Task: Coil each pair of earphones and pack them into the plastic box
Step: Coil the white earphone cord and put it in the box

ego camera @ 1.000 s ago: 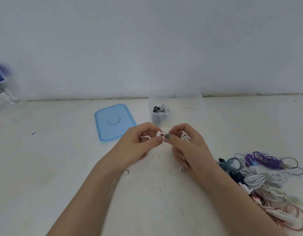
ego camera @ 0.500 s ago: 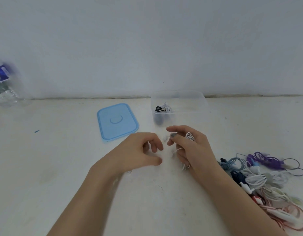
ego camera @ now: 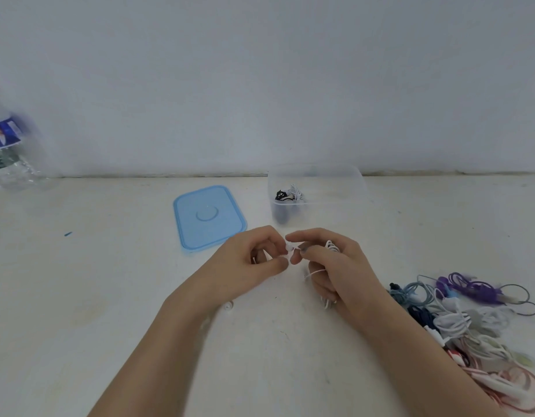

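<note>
Pale, matte and lightly scuffed, the surface (ego camera: pixel 109 296) is met at its far edge by a plain whitish wall. At its centre, a thin white earphone cord (ego camera: pixel 332 247) is seen looped in a small coil around the curled fingers of the right hand (ego camera: pixel 335 266), whose grip is closed on it; a strand trails below the palm. The cord's loose end is pinched between thumb and fingertips of the left hand (ego camera: pixel 254 260), the two hands nearly touching. Just beyond them a clear, rounded-corner plastic box (ego camera: pixel 350 188) is placed, with small black and white coils lying inside. Beside it to the left a flat light-blue lid (ego camera: pixel 209 218) is laid. A tangled pile of earphones (ego camera: pixel 470 320), purple, blue, white and pink, is heaped at the right. A blurred clear bottle (ego camera: pixel 10 158) is stood far left.
</note>
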`<action>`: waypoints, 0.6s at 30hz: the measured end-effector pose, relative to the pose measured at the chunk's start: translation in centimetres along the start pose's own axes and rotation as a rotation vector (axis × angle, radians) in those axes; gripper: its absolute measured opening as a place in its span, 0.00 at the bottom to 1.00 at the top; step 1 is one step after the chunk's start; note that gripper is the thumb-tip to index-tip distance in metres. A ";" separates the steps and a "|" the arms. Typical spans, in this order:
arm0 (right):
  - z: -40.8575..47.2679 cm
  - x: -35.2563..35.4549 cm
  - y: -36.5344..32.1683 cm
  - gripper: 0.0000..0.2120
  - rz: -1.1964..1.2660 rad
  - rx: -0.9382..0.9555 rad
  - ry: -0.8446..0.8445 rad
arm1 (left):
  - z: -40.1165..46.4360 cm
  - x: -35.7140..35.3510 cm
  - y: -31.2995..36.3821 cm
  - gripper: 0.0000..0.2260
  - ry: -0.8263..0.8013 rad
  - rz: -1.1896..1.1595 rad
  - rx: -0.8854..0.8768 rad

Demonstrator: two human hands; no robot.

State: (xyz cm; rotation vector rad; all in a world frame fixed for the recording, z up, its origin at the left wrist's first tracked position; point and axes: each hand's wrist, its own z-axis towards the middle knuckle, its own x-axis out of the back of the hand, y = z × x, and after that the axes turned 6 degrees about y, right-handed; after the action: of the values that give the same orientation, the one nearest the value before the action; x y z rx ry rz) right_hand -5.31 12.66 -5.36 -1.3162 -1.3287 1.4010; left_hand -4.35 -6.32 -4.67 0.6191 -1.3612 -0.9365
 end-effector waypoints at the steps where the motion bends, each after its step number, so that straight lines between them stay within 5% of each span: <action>1: 0.0 0.0 0.0 0.13 -0.017 0.002 -0.008 | 0.0 -0.1 0.0 0.05 0.013 -0.008 0.003; 7: -0.2 -0.2 0.0 0.02 -0.125 0.079 0.031 | 0.0 -0.2 0.2 0.04 0.005 -0.034 0.000; 18: -0.2 -0.4 -0.1 0.02 -0.154 0.054 0.054 | 0.0 -0.1 0.1 0.05 0.013 -0.086 0.040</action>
State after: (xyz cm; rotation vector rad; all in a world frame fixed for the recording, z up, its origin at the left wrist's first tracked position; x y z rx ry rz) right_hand -5.05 12.32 -5.21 -1.1823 -1.3178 1.2786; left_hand -4.30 -6.13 -4.63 0.7176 -1.3535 -0.9742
